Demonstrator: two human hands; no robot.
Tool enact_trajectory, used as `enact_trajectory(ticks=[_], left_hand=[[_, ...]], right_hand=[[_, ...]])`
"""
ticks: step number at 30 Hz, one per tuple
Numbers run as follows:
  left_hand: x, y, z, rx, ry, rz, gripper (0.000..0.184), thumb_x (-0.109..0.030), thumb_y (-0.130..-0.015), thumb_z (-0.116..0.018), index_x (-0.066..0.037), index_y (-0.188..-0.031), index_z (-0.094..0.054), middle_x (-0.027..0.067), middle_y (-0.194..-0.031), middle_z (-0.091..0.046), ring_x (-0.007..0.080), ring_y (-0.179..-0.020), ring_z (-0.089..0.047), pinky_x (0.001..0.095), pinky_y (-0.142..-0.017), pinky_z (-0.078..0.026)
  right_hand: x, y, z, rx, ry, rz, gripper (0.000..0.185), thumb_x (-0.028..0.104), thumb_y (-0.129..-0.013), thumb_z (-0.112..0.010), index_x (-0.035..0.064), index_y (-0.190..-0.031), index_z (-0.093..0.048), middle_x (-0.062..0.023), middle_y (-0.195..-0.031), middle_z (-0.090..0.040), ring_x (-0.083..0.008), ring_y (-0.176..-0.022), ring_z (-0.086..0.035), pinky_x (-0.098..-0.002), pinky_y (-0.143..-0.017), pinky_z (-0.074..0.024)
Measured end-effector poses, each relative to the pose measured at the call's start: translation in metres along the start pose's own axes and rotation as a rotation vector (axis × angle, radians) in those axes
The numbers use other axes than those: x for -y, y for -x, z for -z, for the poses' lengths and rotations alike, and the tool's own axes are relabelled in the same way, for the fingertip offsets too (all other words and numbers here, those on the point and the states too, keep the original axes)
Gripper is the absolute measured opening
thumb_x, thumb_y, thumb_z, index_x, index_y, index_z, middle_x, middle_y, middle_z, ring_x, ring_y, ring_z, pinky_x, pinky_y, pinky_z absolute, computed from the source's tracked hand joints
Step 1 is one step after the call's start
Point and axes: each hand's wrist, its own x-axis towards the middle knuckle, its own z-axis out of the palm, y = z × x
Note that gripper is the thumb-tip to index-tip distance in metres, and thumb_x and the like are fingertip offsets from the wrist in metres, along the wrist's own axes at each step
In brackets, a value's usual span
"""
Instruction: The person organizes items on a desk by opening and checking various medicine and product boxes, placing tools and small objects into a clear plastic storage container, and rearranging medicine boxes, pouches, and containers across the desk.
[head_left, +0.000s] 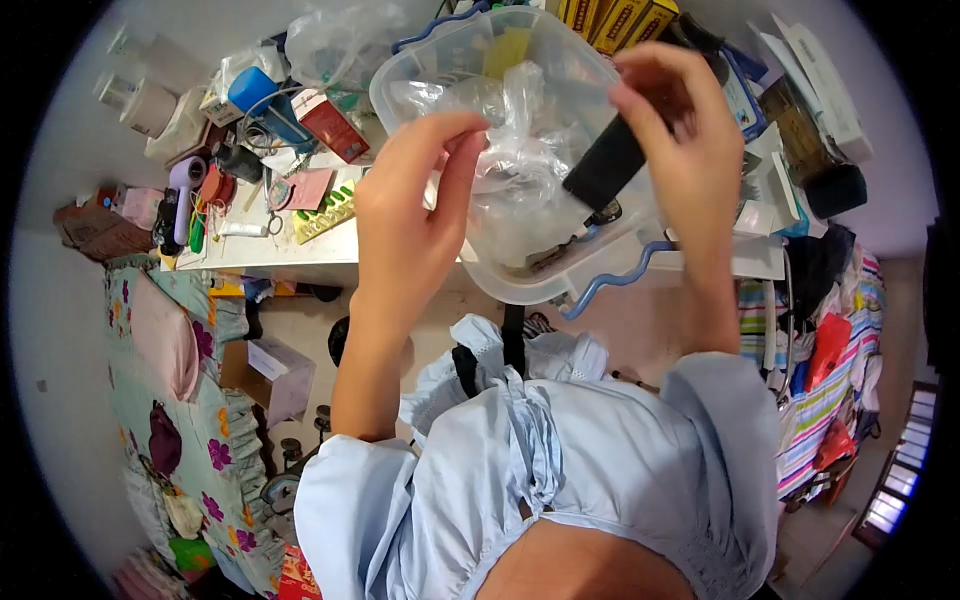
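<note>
My right hand (680, 125) grips a black rectangular object (607, 165) over the right side of a clear plastic bin (515, 290). My left hand (415, 190) is raised at the bin's left side, its thumb and fingertips pinched near a clear plastic bag (525, 140); whether anything is between them is too small to tell. The bag lies crumpled inside the bin. Below the black object, a small dark item (605, 212) rests near the bin's front right. The blue handle (620, 280) hangs at the bin's front edge.
On the white desk (290, 250) at the left are a red and white box (330, 125), a blue-capped bottle (255, 95) and a green blister pack (325, 215). Yellow boxes (620, 20) stand behind the bin. An open carton (270, 375) is on the floor.
</note>
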Motion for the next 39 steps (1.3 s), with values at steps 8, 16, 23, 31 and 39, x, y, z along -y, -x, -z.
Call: enact_trajectory(ticks=[8,16,23,31,39], left_hand=[[0.01,0.008,0.005,0.633,-0.59,-0.091,0.026,-0.005,-0.077,-0.056,-0.004,-0.104,-0.057,0.0118,-0.109,-0.054,0.0271,-0.096,-0.051,0.0363,-0.087,-0.034],[0.018,0.042,0.011,0.004,-0.236,0.003,0.033,-0.005,-0.081,-0.049,-0.002,-0.114,-0.047,0.0134,-0.119,-0.045,0.0239,-0.11,-0.043,0.0324,-0.092,-0.032],[0.024,0.062,0.004,-0.083,0.154,0.463,0.071,-0.013,-0.078,-0.056,-0.004,-0.133,-0.013,0.0161,-0.135,-0.019,0.0273,-0.122,-0.027,0.039,-0.096,-0.027],[0.0,0.025,0.005,0.383,0.837,1.065,0.075,-0.041,-0.083,-0.05,-0.019,-0.137,-0.002,0.0111,-0.136,-0.023,0.0295,-0.121,-0.034,0.0469,-0.094,-0.034],[-0.004,0.02,0.021,0.283,0.633,1.333,0.084,0.009,-0.064,-0.041,-0.016,-0.138,-0.008,0.0184,-0.122,-0.042,0.0292,-0.109,-0.047,0.0321,-0.084,-0.043]], right_hand=[[-0.023,-0.063,0.021,0.801,0.122,0.076,0.014,0.008,-0.081,-0.052,0.0024,-0.094,-0.053,-0.0015,-0.08,-0.054,-0.0083,-0.073,-0.051,-0.022,-0.069,-0.0412],[-0.024,-0.075,-0.075,1.317,0.005,0.139,0.018,0.01,-0.08,-0.055,0.0015,-0.096,-0.053,-0.0111,-0.085,-0.057,-0.0222,-0.081,-0.055,-0.0315,-0.072,-0.043],[-0.03,-0.062,-0.035,1.151,0.175,0.232,0.024,0.01,-0.084,-0.048,0.0036,-0.107,-0.05,-0.0114,-0.106,-0.053,-0.0266,-0.1,-0.049,-0.0339,-0.085,-0.0385],[-0.051,0.039,0.053,0.391,-0.055,-0.457,0.064,0.026,-0.083,-0.055,-0.0005,-0.131,-0.022,-0.02,-0.132,-0.03,-0.0261,-0.122,-0.032,-0.0308,-0.1,-0.0231],[-0.022,0.06,0.065,0.616,-0.102,-0.418,0.067,0.031,-0.084,-0.052,-0.0026,-0.131,-0.017,-0.0258,-0.125,-0.038,-0.0339,-0.116,-0.039,-0.0354,-0.096,-0.0302]])
